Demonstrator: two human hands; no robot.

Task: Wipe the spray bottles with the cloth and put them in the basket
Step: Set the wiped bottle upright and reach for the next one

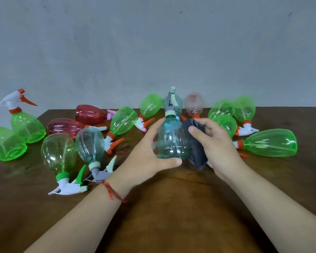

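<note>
Fingers (pixel 167 162) of my left hand (pixel 146 157) curl round the teal spray bottle (pixel 171 143), upright at the table's (pixel 171 207) middle; my right hand (pixel 217 145) pinches the dark cloth (pixel 196 152) against its side. Beyond, green and red bottles (pixel 270 143) lie scattered toward the far edge.

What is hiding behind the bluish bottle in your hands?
Another bluish bottle and a pale pink bottle lie there. The held bottle and the cloth cover most of their spray tops.

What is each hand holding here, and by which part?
The left hand grips the teal spray bottle round its body; the right hand holds the dark cloth, bunched, against the bottle's side.
</note>
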